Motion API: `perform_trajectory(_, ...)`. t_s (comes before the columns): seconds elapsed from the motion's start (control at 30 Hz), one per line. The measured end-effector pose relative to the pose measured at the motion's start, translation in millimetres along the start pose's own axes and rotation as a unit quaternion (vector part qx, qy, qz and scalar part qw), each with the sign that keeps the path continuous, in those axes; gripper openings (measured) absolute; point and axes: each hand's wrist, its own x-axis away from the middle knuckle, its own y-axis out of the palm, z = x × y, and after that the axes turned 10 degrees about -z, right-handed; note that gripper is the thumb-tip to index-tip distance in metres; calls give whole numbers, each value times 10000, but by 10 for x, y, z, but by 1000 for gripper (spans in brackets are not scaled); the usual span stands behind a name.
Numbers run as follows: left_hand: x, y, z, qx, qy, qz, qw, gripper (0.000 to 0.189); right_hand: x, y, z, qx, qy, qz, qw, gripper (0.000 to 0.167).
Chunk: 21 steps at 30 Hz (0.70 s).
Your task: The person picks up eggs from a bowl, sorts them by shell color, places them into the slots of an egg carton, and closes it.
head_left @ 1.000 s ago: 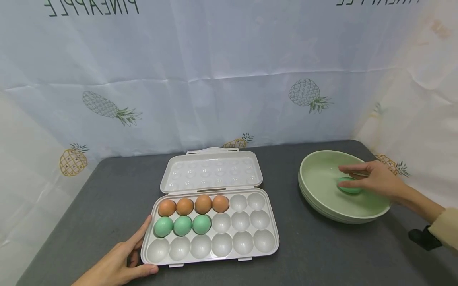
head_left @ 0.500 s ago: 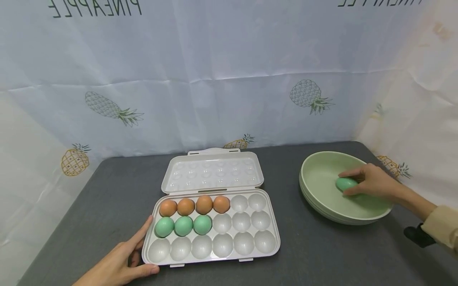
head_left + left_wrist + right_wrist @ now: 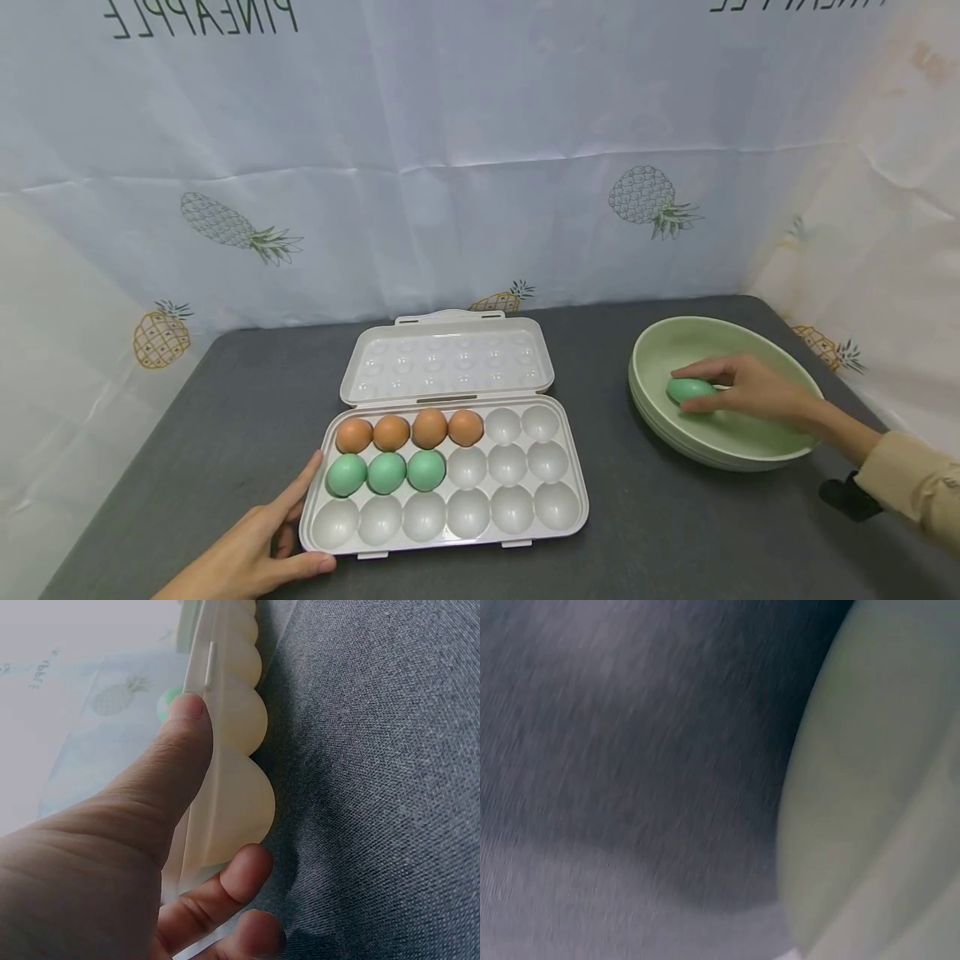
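Observation:
In the head view my right hand [image 3: 761, 393] pinches a green egg [image 3: 687, 390] between thumb and fingers, over the left part of the green bowl [image 3: 693, 337]. My left hand [image 3: 251, 537] grips the left front corner of the open egg carton [image 3: 576, 467]. In the left wrist view its thumb [image 3: 184, 742] presses along the carton's edge, with curled fingers beside the rounded cups. Brown eggs [image 3: 430, 428] fill part of the carton's back row, and 3 green eggs [image 3: 386, 473] sit at the left of the middle row. The right wrist view shows neither egg nor fingers.
The carton's lid [image 3: 450, 358] lies folded back behind it. The bowl seems to be stacked on another. All stand on a dark grey tabletop [image 3: 600, 517], with a pineapple-print cloth [image 3: 450, 208] hanging behind and at the sides.
The right hand has closed its fingers on the green egg and moved it left across the bowl. The left hand and the carton stay where they were.

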Motion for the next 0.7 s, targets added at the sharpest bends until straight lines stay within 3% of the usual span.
perform_trajectory(0.3,-5,-2,11,103,-94,-76,9999,111,-78,162,-45,-1478,-108,-157,9888,61)
perform_trajectory(0.7,13,6,-19,-52,48,34,10000,113,-158,195,-145,-1822,-212,132,9829,55)
